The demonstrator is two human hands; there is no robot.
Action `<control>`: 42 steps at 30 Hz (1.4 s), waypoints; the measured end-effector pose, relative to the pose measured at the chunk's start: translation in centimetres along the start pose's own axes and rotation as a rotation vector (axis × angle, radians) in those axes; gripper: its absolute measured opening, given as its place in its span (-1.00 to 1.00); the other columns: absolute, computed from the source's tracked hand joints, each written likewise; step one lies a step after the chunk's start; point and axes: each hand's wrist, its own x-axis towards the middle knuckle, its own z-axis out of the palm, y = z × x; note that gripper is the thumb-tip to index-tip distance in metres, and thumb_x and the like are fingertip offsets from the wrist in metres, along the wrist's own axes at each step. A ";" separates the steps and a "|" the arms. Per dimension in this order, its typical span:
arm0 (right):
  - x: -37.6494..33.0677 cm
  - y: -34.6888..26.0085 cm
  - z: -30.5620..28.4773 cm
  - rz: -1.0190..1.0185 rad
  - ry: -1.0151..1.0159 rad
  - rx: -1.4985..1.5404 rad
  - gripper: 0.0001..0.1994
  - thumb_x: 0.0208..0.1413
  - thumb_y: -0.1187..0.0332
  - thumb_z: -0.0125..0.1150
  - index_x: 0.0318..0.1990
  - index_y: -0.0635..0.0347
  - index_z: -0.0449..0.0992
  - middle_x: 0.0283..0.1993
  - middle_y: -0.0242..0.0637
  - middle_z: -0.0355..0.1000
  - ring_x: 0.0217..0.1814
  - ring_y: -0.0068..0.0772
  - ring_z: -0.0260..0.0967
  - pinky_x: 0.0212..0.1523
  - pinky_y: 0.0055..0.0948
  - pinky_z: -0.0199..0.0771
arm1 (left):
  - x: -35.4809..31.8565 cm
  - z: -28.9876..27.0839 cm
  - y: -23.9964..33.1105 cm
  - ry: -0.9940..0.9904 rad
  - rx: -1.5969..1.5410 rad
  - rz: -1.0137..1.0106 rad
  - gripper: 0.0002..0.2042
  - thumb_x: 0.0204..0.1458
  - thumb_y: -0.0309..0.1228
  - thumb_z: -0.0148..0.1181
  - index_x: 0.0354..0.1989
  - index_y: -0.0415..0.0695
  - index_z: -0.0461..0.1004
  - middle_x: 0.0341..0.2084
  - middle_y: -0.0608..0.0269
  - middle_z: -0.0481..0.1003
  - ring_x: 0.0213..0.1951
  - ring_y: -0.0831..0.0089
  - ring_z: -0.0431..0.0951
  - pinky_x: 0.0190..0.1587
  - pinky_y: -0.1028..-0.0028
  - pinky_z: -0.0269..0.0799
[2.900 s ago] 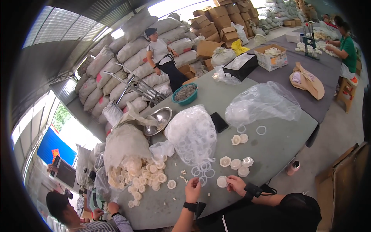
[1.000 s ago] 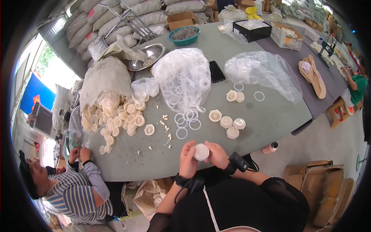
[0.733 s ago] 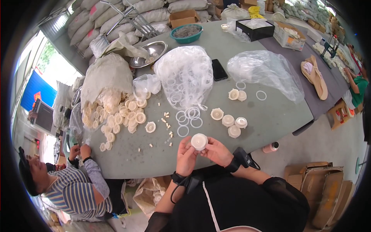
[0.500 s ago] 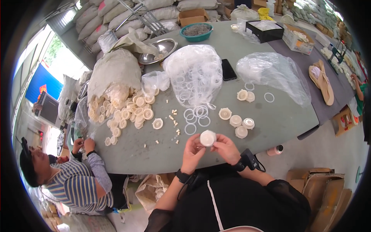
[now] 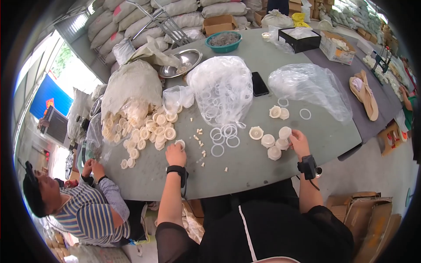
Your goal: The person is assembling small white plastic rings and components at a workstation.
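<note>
My right hand (image 5: 299,143) pinches a round cream plastic cap (image 5: 285,132) at its rim, just over a small group of similar caps (image 5: 268,140) on the table's right side. Further left, my left hand (image 5: 176,154) has its fingers on a single cap (image 5: 180,143) at the edge of a cap pile (image 5: 151,130); the fingertips are partly hidden. Between my hands lie several translucent rings (image 5: 218,150) and small cream plugs (image 5: 201,143). A clear plastic bag full of rings (image 5: 219,87) stands behind them.
A sack (image 5: 131,85) spills caps at the left. Beyond are a steel bowl (image 5: 193,56), a teal basin (image 5: 224,49), a black phone (image 5: 260,83) and a plastic bag (image 5: 309,85). A person in a striped shirt (image 5: 90,206) sits at the left, hands at the table edge.
My hands have parted from the middle front. The right carried a cap to the right-hand group; the left reached over to a cap beside the pile. Another small plug now lies near the front.
</note>
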 end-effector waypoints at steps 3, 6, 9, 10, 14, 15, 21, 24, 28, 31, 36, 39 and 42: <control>-1.1 -1.2 -0.6 -0.183 0.271 -0.165 -0.70 -0.04 0.42 -0.01 -0.11 0.31 0.31 -0.21 -0.26 0.33 -0.39 -0.54 0.28 -0.39 -0.57 0.32 | -0.2 -1.0 1.0 0.129 -0.242 0.020 -0.91 -0.21 -0.43 0.10 -0.51 -0.14 0.38 -0.50 0.17 0.37 -0.33 0.20 0.34 -0.30 0.26 0.23; -3.2 -2.6 0.5 -0.262 0.251 0.063 -0.73 -0.06 0.43 0.00 -0.15 0.25 0.34 -0.23 -0.28 0.33 -0.30 -0.50 0.29 -0.29 -0.55 0.32 | -0.7 -3.2 5.6 -0.102 -0.955 -0.073 -0.86 -0.05 -0.42 0.01 -0.43 -0.27 0.37 -0.55 0.21 0.40 -0.46 0.44 0.36 -0.34 0.53 0.24; -5.6 -3.1 5.2 -0.203 -0.361 0.066 -0.68 -0.07 0.35 0.07 -0.12 0.22 0.32 -0.27 -0.31 0.33 -0.27 -0.47 0.30 -0.24 -0.47 0.35 | -2.2 -4.9 10.3 -0.498 -1.356 0.040 -0.87 -0.01 -0.43 -0.03 -0.45 -0.24 0.37 -0.56 0.38 0.34 -0.45 0.61 0.31 -0.37 0.60 0.22; -6.8 -4.1 7.2 -0.189 -0.611 0.287 -0.61 -0.08 0.30 0.11 -0.07 0.22 0.29 -0.23 -0.30 0.30 -0.29 -0.45 0.31 -0.26 -0.44 0.36 | -3.1 -5.2 11.2 -0.561 -1.395 0.005 -0.87 -0.02 -0.44 -0.03 -0.43 -0.24 0.39 -0.55 0.37 0.35 -0.43 0.60 0.31 -0.35 0.60 0.23; -9.2 -2.0 12.0 -0.009 -0.793 0.311 -0.66 0.01 0.25 0.04 -0.08 0.20 0.29 -0.38 -0.46 0.31 -0.51 -0.70 0.21 -0.52 -0.66 0.26 | -4.7 -5.0 12.9 -0.510 -1.115 0.133 -0.83 -0.04 -0.43 -0.03 -0.55 -0.28 0.39 -0.69 0.35 0.32 -0.58 0.61 0.29 -0.51 0.59 0.22; -9.3 -1.4 12.4 0.052 -0.785 0.341 -0.68 0.02 0.24 0.03 -0.09 0.19 0.30 -0.41 -0.48 0.30 -0.56 -0.72 0.18 -0.57 -0.69 0.23 | -4.3 -3.2 12.3 -0.510 -0.949 0.276 -0.79 0.03 -0.38 -0.09 -0.52 -0.26 0.35 -0.69 0.33 0.35 -0.65 0.59 0.32 -0.58 0.61 0.23; -8.7 1.2 10.8 0.182 -0.634 0.533 -0.65 0.00 0.16 0.06 -0.13 0.18 0.32 -0.49 -0.49 0.32 -0.69 -0.74 0.17 -0.70 -0.72 0.18 | -3.4 -4.4 13.0 -0.369 -0.306 0.521 -0.77 -0.14 -0.28 0.08 -0.39 -0.18 0.41 -0.42 0.00 0.45 -0.33 0.05 0.42 -0.30 0.23 0.32; -8.1 1.4 10.9 0.198 -0.644 0.542 -0.64 0.01 0.14 0.06 -0.12 0.18 0.32 -0.50 -0.49 0.32 -0.69 -0.72 0.20 -0.71 -0.71 0.22 | -2.9 -3.5 12.7 -0.417 -0.220 0.512 -0.77 -0.16 -0.29 0.09 -0.39 -0.18 0.42 -0.44 -0.01 0.45 -0.34 0.05 0.43 -0.31 0.23 0.33; -7.9 1.0 10.3 0.233 -0.639 0.574 -0.63 0.02 0.14 0.04 -0.10 0.18 0.30 -0.51 -0.47 0.31 -0.68 -0.70 0.23 -0.71 -0.70 0.25 | -3.0 -3.7 13.0 -0.327 -0.294 0.465 -0.79 -0.16 -0.30 0.08 -0.40 -0.18 0.41 -0.48 0.00 0.44 -0.38 0.04 0.42 -0.33 0.22 0.32; -8.0 0.9 10.3 0.245 -0.641 0.623 -0.64 0.04 0.15 0.01 -0.10 0.18 0.29 -0.55 -0.46 0.30 -0.69 -0.69 0.24 -0.71 -0.68 0.28 | -3.1 -4.1 13.0 -0.294 -0.318 0.416 -0.80 -0.15 -0.30 0.07 -0.41 -0.17 0.41 -0.50 0.00 0.43 -0.40 0.04 0.42 -0.34 0.22 0.32; -8.3 1.6 10.7 0.239 -0.613 0.675 -0.67 0.07 0.18 -0.04 -0.08 0.19 0.27 -0.63 -0.47 0.26 -0.74 -0.68 0.20 -0.77 -0.67 0.17 | -3.5 -3.3 12.4 -0.285 -0.190 0.421 -0.80 -0.15 -0.31 0.06 -0.40 -0.17 0.41 -0.52 0.00 0.42 -0.43 0.04 0.42 -0.36 0.19 0.32; -8.5 1.8 10.7 0.216 -0.593 0.686 -0.68 0.08 0.19 -0.06 -0.08 0.18 0.27 -0.64 -0.48 0.25 -0.74 -0.70 0.18 -0.78 -0.67 0.12 | -4.1 -4.8 12.5 -0.235 -0.177 0.412 -0.82 -0.14 -0.36 0.05 -0.39 -0.18 0.41 -0.51 -0.02 0.43 -0.44 0.05 0.43 -0.38 0.23 0.34; -8.6 1.6 10.6 0.196 -0.583 0.682 -0.68 0.06 0.18 -0.03 -0.09 0.17 0.27 -0.62 -0.50 0.25 -0.73 -0.71 0.19 -0.76 -0.69 0.13 | -4.7 -7.8 13.7 -0.275 -0.410 0.251 -0.84 -0.15 -0.43 0.06 -0.37 -0.21 0.41 -0.48 -0.01 0.44 -0.46 0.09 0.44 -0.40 0.28 0.36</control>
